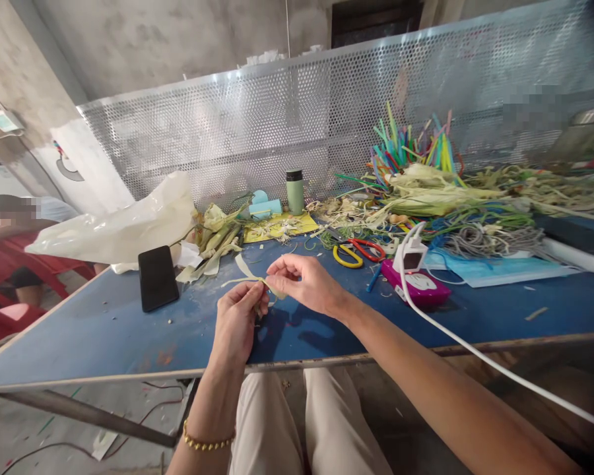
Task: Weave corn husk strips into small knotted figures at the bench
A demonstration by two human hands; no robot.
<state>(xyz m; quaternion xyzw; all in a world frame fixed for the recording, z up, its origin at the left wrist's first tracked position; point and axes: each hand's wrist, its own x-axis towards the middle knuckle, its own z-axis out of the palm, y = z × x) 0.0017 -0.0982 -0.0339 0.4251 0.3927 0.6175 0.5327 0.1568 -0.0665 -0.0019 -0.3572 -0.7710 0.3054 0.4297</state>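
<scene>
Both my hands are raised over the near part of the blue table (103, 323). My left hand (238, 318) is closed, pinching a thin pale strip of corn husk (250, 273). My right hand (304, 282) is closed too, its fingertips pinching the same strip just to the right of the left. The strip's loose ends stick out up and to the left of my fingers. A gold bracelet (205, 443) sits on my left wrist.
A black phone (157, 278) lies at left beside a pale plastic bag (129, 227) and corn husks (218, 241). Further back: green flask (294, 191), scissors (356, 252), pink power strip (418, 284) with white cable, coloured straws (410, 148), husk pile. A person sits at far left.
</scene>
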